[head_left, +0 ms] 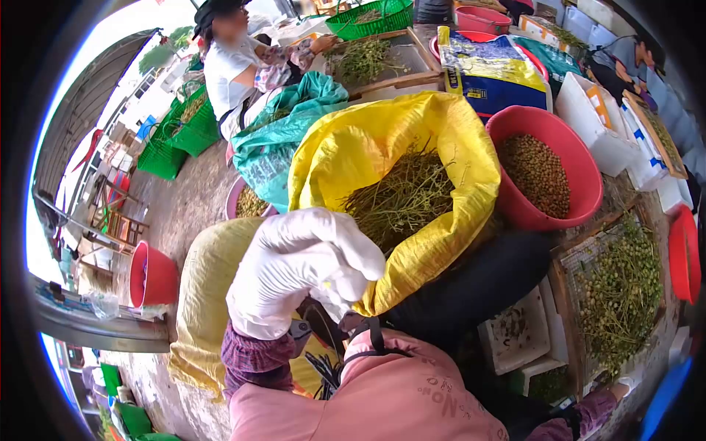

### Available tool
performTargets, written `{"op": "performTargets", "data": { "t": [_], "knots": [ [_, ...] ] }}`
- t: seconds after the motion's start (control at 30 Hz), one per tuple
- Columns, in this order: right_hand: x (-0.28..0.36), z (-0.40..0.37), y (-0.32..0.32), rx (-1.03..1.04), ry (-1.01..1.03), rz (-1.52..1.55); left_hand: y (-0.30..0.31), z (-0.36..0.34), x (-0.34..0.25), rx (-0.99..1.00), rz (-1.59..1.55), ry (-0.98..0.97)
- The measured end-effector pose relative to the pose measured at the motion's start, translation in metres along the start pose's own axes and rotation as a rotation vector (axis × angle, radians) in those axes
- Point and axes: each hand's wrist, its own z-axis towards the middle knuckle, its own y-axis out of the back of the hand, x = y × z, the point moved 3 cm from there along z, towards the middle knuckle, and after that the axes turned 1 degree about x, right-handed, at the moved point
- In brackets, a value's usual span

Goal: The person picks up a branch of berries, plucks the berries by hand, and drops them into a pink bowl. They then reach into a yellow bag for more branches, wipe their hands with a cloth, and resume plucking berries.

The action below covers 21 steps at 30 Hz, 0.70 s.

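My left hand, in a white glove, is raised in front of the near left edge of an open yellow sack. Its fingers are curled together, and whatever is between them is hidden. Thin dry stalks fill the sack's mouth. At the lower right, my right hand shows only in part, beyond a purple sleeve, by the near edge of a wood-framed mesh tray. Green stems with small round pods lie on that tray. The fingers of this hand cannot be made out.
Right of the sack stands a pink bucket of small round brown pieces. A teal sack and a full pale sack are at the left. One person sits behind at another tray; another person is at the upper right.
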Motion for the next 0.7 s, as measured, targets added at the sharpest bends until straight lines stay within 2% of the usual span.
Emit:
{"op": "performTargets", "data": {
  "t": [0.03,0.1,0.17,0.23,0.3,0.33,0.37,0.4,0.43,0.47,0.5,0.53,0.57,0.63,0.67,0.7],
  "knots": [
    [0.005,-0.004,-0.001,-0.035,0.056,0.029,0.03,-0.02,-0.008,-0.169,0.002,-0.072],
    [0.026,-0.009,-0.002,-0.064,0.162,0.028,0.099,-0.052,0.008,-0.375,0.093,0.099],
    [0.042,-0.022,-0.013,-0.058,0.262,0.01,0.156,-0.078,0.056,-0.442,0.094,0.422],
    [0.064,-0.034,-0.02,-0.027,0.36,-0.013,0.188,-0.095,0.11,-0.47,0.333,0.783],
    [0.086,-0.054,-0.03,0.016,0.462,-0.041,0.232,-0.126,0.198,-0.319,0.313,0.922],
    [0.097,-0.066,-0.035,0.044,0.509,-0.059,0.25,-0.142,0.256,-0.235,0.392,1.051],
    [0.106,-0.076,-0.043,0.084,0.556,-0.084,0.258,-0.146,0.31,0.003,0.825,1.136],
    [0.113,-0.087,-0.05,0.124,0.601,-0.113,0.253,-0.154,0.352,-0.029,0.974,1.2],
    [0.116,-0.1,-0.06,0.17,0.644,-0.154,0.254,-0.171,0.408,-0.092,0.943,1.232],
    [0.118,-0.114,-0.073,0.211,0.712,-0.225,0.247,-0.179,0.438,-0.023,0.962,1.251],
    [0.117,-0.131,-0.087,0.242,0.746,-0.301,0.247,-0.185,0.471,-0.012,0.936,1.144],
    [0.115,-0.15,-0.104,0.275,0.781,-0.367,0.239,-0.178,0.476,-0.074,1.009,1.225],
    [0.111,-0.167,-0.12,0.306,0.817,-0.421,0.239,-0.178,0.484,0.016,0.985,1.218],
    [0.102,-0.181,-0.146,0.381,0.845,-0.406,0.285,-0.201,0.616,-0.168,1.202,0.941],
    [0.096,-0.181,-0.154,0.407,0.858,-0.408,0.273,-0.186,0.579,-0.078,1.251,1.052],
    [0.092,-0.184,-0.161,0.434,0.869,-0.412,0.268,-0.179,0.553,0.075,1.164,0.947]
  ]
}}
